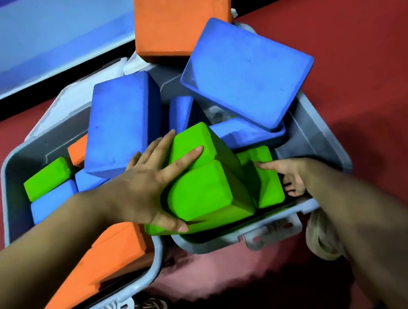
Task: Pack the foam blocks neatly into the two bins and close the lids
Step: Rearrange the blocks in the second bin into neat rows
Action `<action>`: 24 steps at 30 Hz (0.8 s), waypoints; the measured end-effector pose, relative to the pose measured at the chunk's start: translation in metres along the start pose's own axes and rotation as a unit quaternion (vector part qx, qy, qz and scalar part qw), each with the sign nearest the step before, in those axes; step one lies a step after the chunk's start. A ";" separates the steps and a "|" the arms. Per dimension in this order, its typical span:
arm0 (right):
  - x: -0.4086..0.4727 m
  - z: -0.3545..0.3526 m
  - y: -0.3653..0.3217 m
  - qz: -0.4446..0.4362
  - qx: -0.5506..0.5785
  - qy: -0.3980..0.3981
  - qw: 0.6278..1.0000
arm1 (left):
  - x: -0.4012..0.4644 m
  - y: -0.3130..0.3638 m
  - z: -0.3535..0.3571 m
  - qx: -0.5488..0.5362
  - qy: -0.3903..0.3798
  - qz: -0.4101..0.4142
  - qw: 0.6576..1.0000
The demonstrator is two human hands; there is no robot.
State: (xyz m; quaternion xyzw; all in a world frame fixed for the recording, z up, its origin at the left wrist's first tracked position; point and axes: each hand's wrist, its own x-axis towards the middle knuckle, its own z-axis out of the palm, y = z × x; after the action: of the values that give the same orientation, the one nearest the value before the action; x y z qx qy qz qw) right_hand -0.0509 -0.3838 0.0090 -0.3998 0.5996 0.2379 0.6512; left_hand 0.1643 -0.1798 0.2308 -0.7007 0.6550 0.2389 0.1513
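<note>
My left hand (149, 187) lies spread wide and flat over the green block (202, 181), fingers straight, thumb low on its near face. My right hand (291, 174) reaches down at the right side of the green blocks inside the right bin (327, 139); I cannot tell whether its fingers grip anything.

The green block sits tilted across the rims where the left bin (8, 187) and right bin meet, so I judge it could wedge there or tip as I press. Above it, the large blue block (245, 71) leans over the far rim and the orange block (180, 18) perches behind; a shove on the heap might send either sliding out onto the floor. With blocks piled above the rims, neither lid would close.

Both bins stand on a red floor (372, 72); a pale wall with a black base strip (27, 103) runs behind.
</note>
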 end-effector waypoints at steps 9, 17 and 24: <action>-0.033 0.010 -0.005 -0.074 -0.009 0.010 0.997 | -0.021 -0.006 -0.014 -0.005 0.000 -0.014 1.000; -0.062 0.039 -0.018 -0.199 -0.072 0.183 0.960 | -0.027 0.006 -0.053 0.007 0.047 -0.026 0.999; -0.097 0.039 -0.016 -0.221 -0.175 0.269 0.921 | -0.041 -0.004 -0.063 -0.011 0.027 -0.040 0.999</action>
State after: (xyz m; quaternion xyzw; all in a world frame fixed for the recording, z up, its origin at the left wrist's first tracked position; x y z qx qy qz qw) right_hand -0.0313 -0.3453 0.1060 -0.6786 0.5974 0.0731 0.4211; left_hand 0.1753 -0.1778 0.3055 -0.7341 0.6278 0.2206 0.1354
